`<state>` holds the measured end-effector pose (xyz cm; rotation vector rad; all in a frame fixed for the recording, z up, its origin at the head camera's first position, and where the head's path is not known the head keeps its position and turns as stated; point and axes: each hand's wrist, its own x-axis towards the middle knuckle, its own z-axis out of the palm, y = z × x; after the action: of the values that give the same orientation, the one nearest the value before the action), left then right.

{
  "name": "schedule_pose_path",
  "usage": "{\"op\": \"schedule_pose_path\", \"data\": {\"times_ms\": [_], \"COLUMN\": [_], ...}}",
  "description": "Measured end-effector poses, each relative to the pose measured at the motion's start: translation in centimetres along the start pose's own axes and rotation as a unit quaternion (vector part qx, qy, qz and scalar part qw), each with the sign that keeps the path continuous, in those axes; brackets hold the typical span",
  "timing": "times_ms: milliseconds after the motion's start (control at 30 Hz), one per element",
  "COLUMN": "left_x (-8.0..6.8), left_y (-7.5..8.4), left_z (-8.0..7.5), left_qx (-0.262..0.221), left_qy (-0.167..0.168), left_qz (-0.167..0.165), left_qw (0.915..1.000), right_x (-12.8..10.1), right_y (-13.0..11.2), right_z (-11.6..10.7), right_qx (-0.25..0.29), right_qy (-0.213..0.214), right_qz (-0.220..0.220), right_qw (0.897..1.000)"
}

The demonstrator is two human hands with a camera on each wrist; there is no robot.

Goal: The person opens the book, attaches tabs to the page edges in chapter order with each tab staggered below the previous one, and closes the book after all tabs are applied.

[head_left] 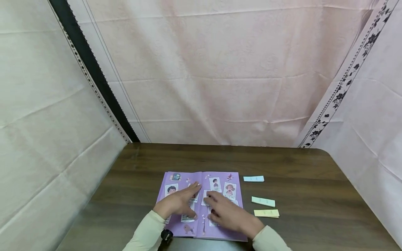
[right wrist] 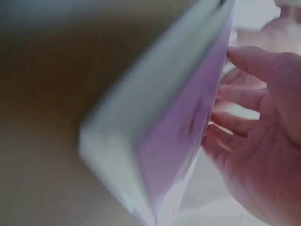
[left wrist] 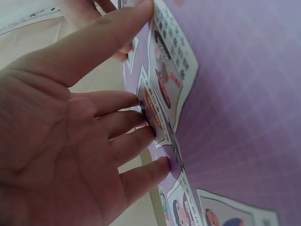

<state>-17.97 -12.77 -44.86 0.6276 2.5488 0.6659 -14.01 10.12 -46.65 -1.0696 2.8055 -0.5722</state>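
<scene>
left grip (head_left: 178, 202) and right grip (head_left: 230, 212) touch the open purple book (head_left: 199, 225) below.

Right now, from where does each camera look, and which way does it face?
Head: worn there, facing forward and down at the open purple illustrated book; left grip, right grip, sleeves show.
Left wrist: worn there, facing the pages; left palm shows.
Right wrist: worn there, facing the book's edge; right palm shows.
Both wrist views share the book.
</scene>
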Motion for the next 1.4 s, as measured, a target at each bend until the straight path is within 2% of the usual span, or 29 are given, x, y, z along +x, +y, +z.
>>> {"op": "schedule_pose_path", "data": {"times_ms": [100,233,367,633,933,1200,1400], "left_x": [0.1,0.0,-0.1,0.1,0.0,0.2,0.1], "left_y": [0.1,0.2,0.2,0.1,0.3,0.2,0.0], "left_z": [-0.1,-0.1,0.0,0.4,0.3,0.3,0.3], "left_qx": [-0.001,-0.006,-0.009,-0.003,-0.002,-0.007,-0.010], "left_qy": [0.000,-0.003,-0.002,-0.003,-0.002,-0.005,-0.002], "left_qz": [-0.009,-0.016,-0.015,-0.014,-0.013,-0.013,-0.016], "left_qw": [1.0000,0.9998,0.9998,0.9999,0.9999,0.9999,0.9998], "right_x": [0.1,0.4,1.0,2.1,2.4,2.6,2.7], "right_y": [1.7,4.4,6.7,9.0,8.6,8.6,8.3], "right_z": [-0.9,-2.0,-3.1,-3.9,-3.6,-4.0,-3.8], "right_qx": [0.020,0.044,0.031,-0.015,-0.058,-0.060,-0.076], "right_qy": [0.007,0.001,0.000,-0.024,0.005,-0.006,0.011], "right_qz": [0.058,0.139,0.175,0.173,0.154,0.162,0.162], "right_qw": [0.998,0.989,0.984,0.984,0.986,0.985,0.984]}}
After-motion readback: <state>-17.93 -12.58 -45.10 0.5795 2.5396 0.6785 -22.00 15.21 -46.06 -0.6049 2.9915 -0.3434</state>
